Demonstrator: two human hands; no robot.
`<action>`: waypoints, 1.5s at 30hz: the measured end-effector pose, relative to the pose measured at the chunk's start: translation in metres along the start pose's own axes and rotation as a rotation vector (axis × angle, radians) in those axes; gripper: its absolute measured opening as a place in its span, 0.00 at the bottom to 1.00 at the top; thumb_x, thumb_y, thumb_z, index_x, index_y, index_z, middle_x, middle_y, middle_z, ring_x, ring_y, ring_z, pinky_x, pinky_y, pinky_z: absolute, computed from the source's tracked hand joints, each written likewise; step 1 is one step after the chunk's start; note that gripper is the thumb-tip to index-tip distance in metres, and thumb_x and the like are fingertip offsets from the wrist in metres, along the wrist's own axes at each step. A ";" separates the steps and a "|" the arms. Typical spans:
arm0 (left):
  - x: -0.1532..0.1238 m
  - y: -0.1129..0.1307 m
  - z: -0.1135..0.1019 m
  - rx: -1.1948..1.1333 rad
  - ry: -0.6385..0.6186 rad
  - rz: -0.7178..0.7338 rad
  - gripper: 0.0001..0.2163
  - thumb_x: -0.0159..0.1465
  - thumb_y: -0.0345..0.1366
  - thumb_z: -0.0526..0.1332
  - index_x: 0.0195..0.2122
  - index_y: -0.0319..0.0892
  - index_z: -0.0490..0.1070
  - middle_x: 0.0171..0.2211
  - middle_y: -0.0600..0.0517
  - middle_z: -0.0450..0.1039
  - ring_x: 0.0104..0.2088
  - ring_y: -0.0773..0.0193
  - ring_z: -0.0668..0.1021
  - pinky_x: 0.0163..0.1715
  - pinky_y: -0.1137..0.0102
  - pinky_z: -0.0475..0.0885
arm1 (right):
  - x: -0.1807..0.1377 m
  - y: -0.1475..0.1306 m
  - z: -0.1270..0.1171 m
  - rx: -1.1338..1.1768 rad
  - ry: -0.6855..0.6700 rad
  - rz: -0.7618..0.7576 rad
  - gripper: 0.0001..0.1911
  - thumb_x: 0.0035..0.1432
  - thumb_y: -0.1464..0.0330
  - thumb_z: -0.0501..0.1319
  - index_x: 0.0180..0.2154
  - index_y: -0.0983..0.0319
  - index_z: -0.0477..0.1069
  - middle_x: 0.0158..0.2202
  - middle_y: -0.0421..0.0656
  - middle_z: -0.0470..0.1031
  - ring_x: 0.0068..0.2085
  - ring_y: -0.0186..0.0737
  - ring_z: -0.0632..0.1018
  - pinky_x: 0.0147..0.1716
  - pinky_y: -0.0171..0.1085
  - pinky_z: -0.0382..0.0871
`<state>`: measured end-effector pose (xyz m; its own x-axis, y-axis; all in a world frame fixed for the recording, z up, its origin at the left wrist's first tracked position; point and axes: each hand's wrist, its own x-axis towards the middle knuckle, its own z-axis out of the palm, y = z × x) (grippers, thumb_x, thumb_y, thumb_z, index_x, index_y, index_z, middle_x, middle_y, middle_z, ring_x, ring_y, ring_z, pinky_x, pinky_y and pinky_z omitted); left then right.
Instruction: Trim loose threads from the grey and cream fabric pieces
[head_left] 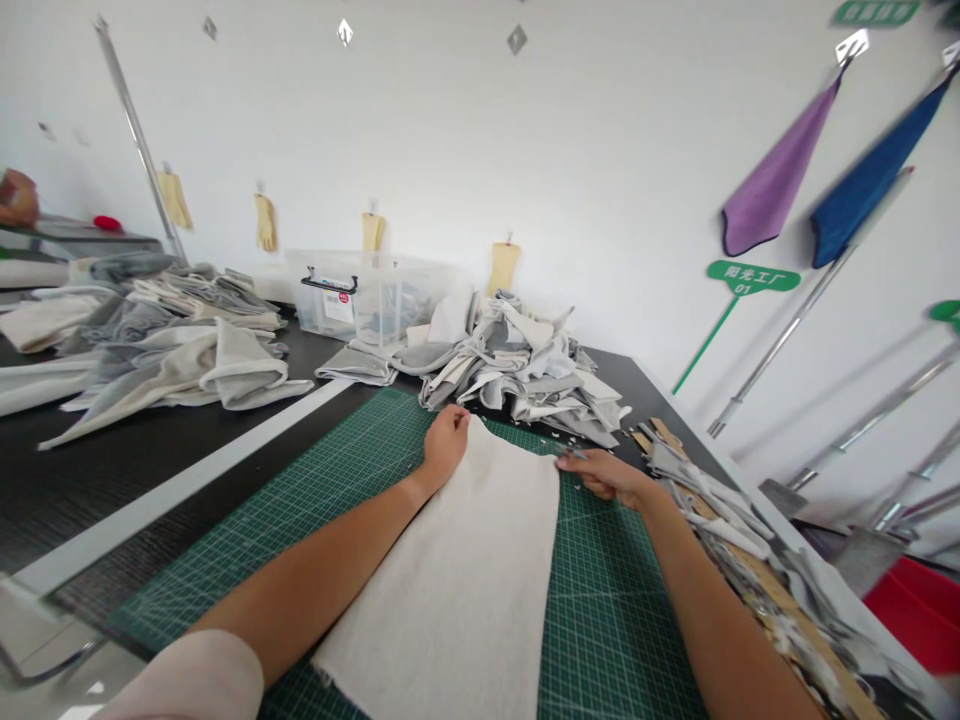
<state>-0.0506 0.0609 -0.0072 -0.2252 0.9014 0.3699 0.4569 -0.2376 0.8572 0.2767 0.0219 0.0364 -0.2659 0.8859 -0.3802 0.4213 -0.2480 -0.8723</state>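
View: head
Left hand (446, 445): fingers curled on the cloth's far edge, grip unclear
Right hand (607, 475): fingers bunched at the cloth's right edge, hold too small to tell
Between the hands: off-white cloth (442, 570), lying flat on a green cutting mat (630, 620)
Beyond the hands: heap of fabric scraps (517, 370) on the desk (150, 480)
Right of the right hand: pile of fabric strips (720, 510)

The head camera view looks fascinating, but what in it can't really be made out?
The small metal item at the right hand: too small and blurred to name.
The contents of the clear plastic box: blurred by its walls, partly hidden by the fabric pile.
The red container: cut off by the right edge.
The white cloth's near end: cut off by the bottom edge.
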 end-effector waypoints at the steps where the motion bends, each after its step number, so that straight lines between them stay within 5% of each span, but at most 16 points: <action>1: -0.001 0.002 0.000 0.011 -0.010 0.008 0.05 0.65 0.38 0.60 0.40 0.46 0.74 0.37 0.49 0.78 0.37 0.60 0.77 0.39 0.69 0.66 | 0.003 -0.001 0.003 -0.036 0.050 -0.023 0.25 0.49 0.48 0.69 0.36 0.59 0.66 0.14 0.26 0.49 0.16 0.25 0.48 0.15 0.31 0.36; 5: -0.004 0.007 0.000 0.044 -0.027 0.012 0.05 0.66 0.38 0.60 0.39 0.46 0.73 0.37 0.50 0.78 0.37 0.59 0.77 0.37 0.69 0.65 | 0.010 -0.004 0.013 -0.119 0.162 -0.085 0.26 0.52 0.47 0.66 0.41 0.60 0.69 0.13 0.27 0.50 0.14 0.26 0.49 0.14 0.31 0.37; 20: 0.002 -0.003 0.002 0.000 -0.004 -0.039 0.04 0.64 0.35 0.60 0.38 0.44 0.75 0.36 0.49 0.78 0.37 0.59 0.77 0.40 0.68 0.66 | -0.007 -0.008 0.006 0.057 -0.201 0.000 0.22 0.50 0.55 0.71 0.32 0.59 0.61 0.15 0.26 0.49 0.16 0.24 0.47 0.15 0.31 0.36; 26: 0.003 -0.004 0.002 0.097 -0.024 -0.062 0.06 0.66 0.36 0.59 0.40 0.43 0.74 0.37 0.49 0.79 0.38 0.62 0.77 0.39 0.70 0.66 | -0.004 -0.004 0.001 0.136 -0.124 0.056 0.28 0.52 0.51 0.70 0.26 0.58 0.53 0.15 0.26 0.47 0.16 0.23 0.46 0.15 0.31 0.35; 32: 0.004 -0.003 0.002 0.145 -0.015 -0.071 0.06 0.67 0.36 0.58 0.41 0.43 0.74 0.38 0.50 0.78 0.39 0.62 0.78 0.40 0.71 0.67 | -0.002 0.008 -0.007 0.230 -0.142 -0.043 0.32 0.52 0.56 0.71 0.22 0.58 0.47 0.14 0.27 0.46 0.16 0.22 0.47 0.15 0.31 0.38; 45: 0.005 -0.004 0.000 0.148 0.025 -0.078 0.07 0.67 0.34 0.57 0.41 0.42 0.74 0.39 0.48 0.79 0.39 0.62 0.78 0.40 0.71 0.69 | 0.000 0.013 -0.011 0.238 -0.099 -0.033 0.33 0.50 0.55 0.72 0.23 0.58 0.46 0.14 0.26 0.47 0.16 0.22 0.47 0.15 0.31 0.38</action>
<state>-0.0533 0.0668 -0.0089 -0.2854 0.9053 0.3146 0.5586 -0.1096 0.8222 0.2920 0.0229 0.0290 -0.3644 0.8554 -0.3681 0.1979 -0.3152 -0.9282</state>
